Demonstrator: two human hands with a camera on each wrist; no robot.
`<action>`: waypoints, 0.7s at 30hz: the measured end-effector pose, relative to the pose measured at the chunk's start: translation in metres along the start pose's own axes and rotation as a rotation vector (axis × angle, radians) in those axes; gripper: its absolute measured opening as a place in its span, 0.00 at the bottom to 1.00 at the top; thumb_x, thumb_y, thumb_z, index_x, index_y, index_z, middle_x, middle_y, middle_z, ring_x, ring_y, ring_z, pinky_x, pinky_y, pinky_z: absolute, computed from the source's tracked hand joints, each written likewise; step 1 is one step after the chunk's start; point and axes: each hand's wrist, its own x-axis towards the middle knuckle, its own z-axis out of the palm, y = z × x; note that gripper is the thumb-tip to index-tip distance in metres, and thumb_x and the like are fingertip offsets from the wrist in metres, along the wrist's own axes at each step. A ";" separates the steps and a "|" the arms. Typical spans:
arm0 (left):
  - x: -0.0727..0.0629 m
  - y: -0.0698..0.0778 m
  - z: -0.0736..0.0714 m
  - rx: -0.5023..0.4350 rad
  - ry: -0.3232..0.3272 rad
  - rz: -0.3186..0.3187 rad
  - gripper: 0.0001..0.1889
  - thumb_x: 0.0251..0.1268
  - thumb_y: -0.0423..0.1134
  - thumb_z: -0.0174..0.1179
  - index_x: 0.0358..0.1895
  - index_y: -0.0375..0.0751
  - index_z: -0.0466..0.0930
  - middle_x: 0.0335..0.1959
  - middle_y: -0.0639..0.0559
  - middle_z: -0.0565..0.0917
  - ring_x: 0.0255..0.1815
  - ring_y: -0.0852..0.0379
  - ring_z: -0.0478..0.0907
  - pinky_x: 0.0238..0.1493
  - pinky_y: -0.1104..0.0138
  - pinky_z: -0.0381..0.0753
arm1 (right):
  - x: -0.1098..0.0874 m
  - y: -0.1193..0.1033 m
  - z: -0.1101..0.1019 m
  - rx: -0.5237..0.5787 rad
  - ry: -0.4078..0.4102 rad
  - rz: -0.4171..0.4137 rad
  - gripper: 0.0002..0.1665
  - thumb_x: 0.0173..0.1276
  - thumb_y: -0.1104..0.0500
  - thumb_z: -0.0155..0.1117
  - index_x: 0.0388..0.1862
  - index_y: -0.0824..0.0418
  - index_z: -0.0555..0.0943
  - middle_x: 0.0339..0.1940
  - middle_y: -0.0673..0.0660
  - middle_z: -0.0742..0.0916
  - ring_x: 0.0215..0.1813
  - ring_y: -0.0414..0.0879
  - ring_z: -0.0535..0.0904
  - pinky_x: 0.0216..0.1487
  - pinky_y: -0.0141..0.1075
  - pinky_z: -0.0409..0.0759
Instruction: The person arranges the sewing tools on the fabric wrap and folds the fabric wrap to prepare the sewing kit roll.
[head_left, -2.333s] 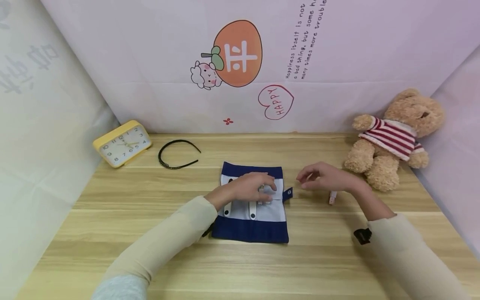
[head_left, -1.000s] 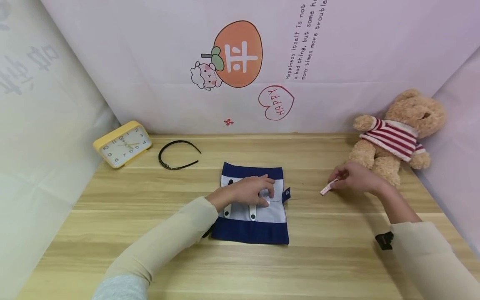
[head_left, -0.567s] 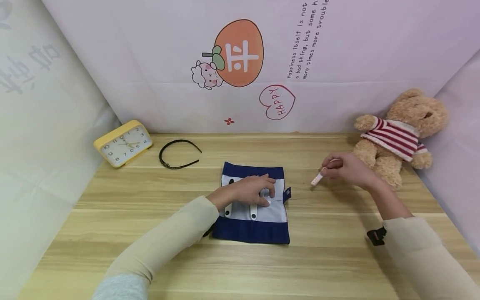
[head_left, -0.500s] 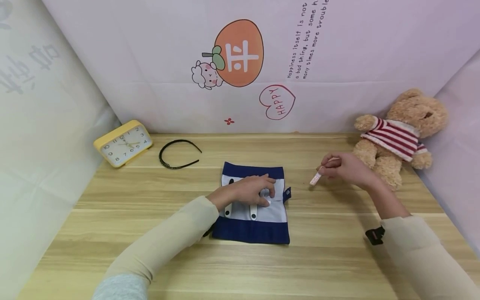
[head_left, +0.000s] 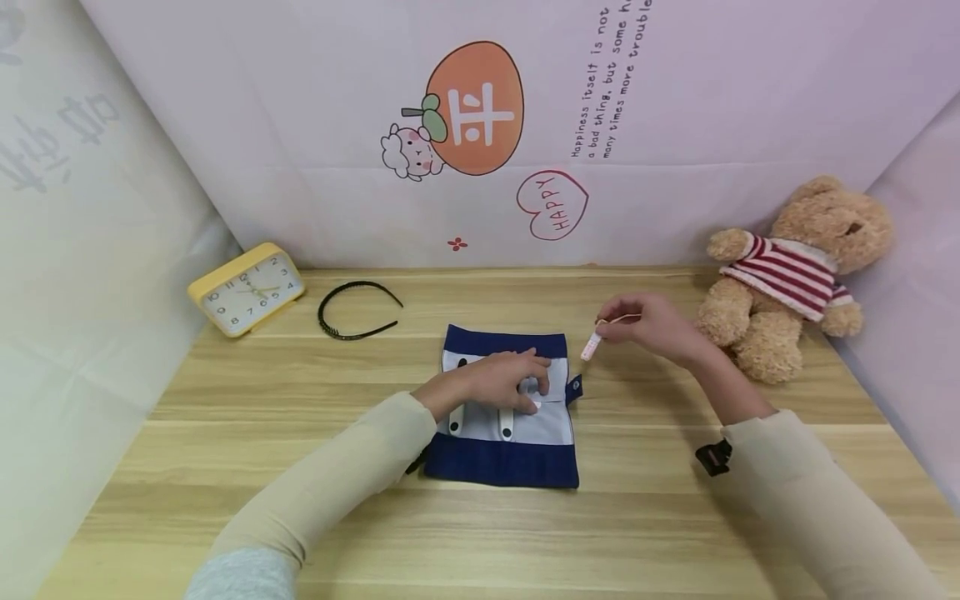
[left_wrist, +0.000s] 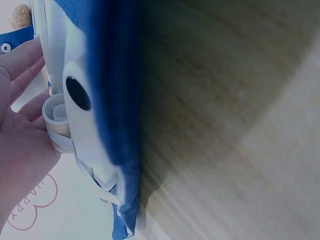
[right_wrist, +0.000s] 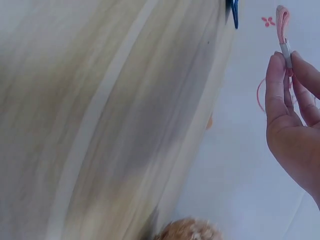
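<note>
An unfolded navy and grey sewing kit pouch point(head_left: 498, 462) lies on the table. My left hand point(head_left: 495, 379) rests over its middle, thumb and fingers apart and slightly bent. In the left wrist view a spool of pale thread point(left_wrist: 59, 125) sits under a white elastic band beside the palm. Two white pieces with black dots point(head_left: 506, 425) show on the pouch, partly under the hand. My right hand point(head_left: 648, 325) pinches a folded pink tape measure point(head_left: 591, 346) between thumb and fingertips, held above the table right of the pouch's snap tab point(head_left: 574, 388). A pale band wraps the tape measure point(right_wrist: 282, 30).
A yellow alarm clock point(head_left: 247, 287) and a black headband point(head_left: 356, 310) are at the back left. A teddy bear point(head_left: 787, 267) in a striped top leans on the right wall. Printed cloth point(head_left: 337, 125) covers the walls behind the wooden table point(head_left: 315, 517).
My right hand has taken the tape measure off the table near the bear, lifted it and carried it left toward the pouch. The left hand has stayed over the pouch.
</note>
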 end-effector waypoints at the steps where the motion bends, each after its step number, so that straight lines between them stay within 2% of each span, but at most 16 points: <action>1: 0.000 0.000 0.000 -0.003 0.000 -0.001 0.10 0.68 0.39 0.68 0.50 0.46 0.83 0.79 0.45 0.62 0.82 0.44 0.47 0.79 0.50 0.47 | 0.002 -0.001 0.002 0.017 -0.007 -0.005 0.15 0.70 0.62 0.69 0.49 0.71 0.81 0.46 0.65 0.85 0.46 0.52 0.85 0.50 0.48 0.84; 5: 0.001 0.000 0.000 -0.016 0.001 -0.004 0.10 0.67 0.39 0.69 0.49 0.45 0.83 0.78 0.44 0.63 0.81 0.43 0.48 0.78 0.49 0.48 | 0.008 -0.004 0.011 0.032 -0.027 -0.029 0.13 0.70 0.64 0.69 0.48 0.72 0.81 0.45 0.66 0.85 0.44 0.51 0.85 0.49 0.46 0.85; 12: 0.001 -0.001 0.000 -0.029 -0.005 -0.011 0.09 0.68 0.39 0.68 0.47 0.47 0.82 0.78 0.45 0.63 0.82 0.43 0.47 0.79 0.48 0.47 | 0.019 -0.003 0.026 -0.027 -0.044 -0.097 0.09 0.67 0.68 0.70 0.43 0.71 0.82 0.41 0.63 0.86 0.44 0.53 0.82 0.46 0.35 0.83; 17: 0.001 -0.001 -0.001 -0.027 -0.011 -0.013 0.09 0.68 0.39 0.68 0.48 0.47 0.81 0.79 0.46 0.62 0.82 0.44 0.46 0.79 0.49 0.46 | 0.023 -0.003 0.035 -0.104 -0.065 -0.126 0.06 0.65 0.70 0.70 0.40 0.69 0.83 0.38 0.60 0.86 0.44 0.54 0.84 0.48 0.40 0.84; 21: 0.001 -0.001 -0.001 -0.026 -0.012 -0.013 0.10 0.68 0.40 0.68 0.49 0.46 0.82 0.78 0.45 0.62 0.82 0.44 0.46 0.79 0.49 0.46 | 0.023 -0.004 0.039 -0.136 -0.124 -0.132 0.05 0.65 0.69 0.70 0.39 0.68 0.83 0.36 0.58 0.87 0.45 0.55 0.85 0.48 0.45 0.85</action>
